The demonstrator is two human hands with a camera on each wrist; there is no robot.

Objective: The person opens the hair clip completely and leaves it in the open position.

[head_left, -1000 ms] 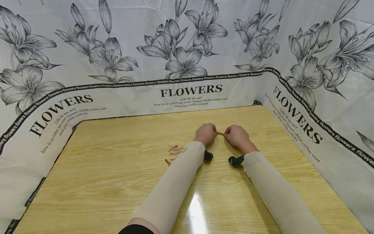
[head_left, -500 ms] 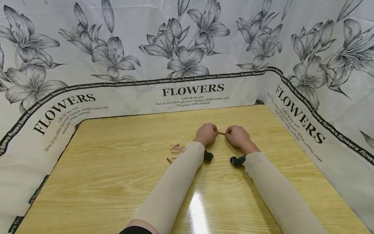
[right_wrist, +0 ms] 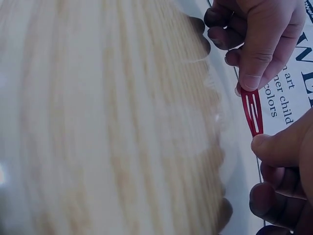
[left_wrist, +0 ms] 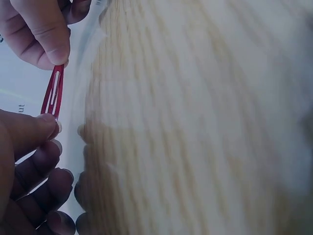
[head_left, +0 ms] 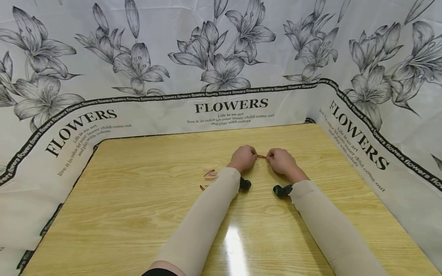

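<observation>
A red snap hair clip is stretched between my two hands, its slotted metal frame showing between the fingertips. My left hand pinches one end between thumb and finger. The other end is pinched by my right hand. The right wrist view shows the same hair clip lengthwise, both tips covered by thumbs. Both hands are over the far right part of the wooden table. Several more thin hair clips, reddish and pinkish, lie left of my left forearm, which partly hides them.
The wooden table has white flower-printed cloth rising at its back and sides. Dark wrist devices show beneath the left cuff and at the right cuff. Light-coloured sleeves cover both forearms.
The head view has shifted slightly, so the scene sits further right. Both hands keep their pinch on the hair clip, whose two side strips now show apart in the head view.
</observation>
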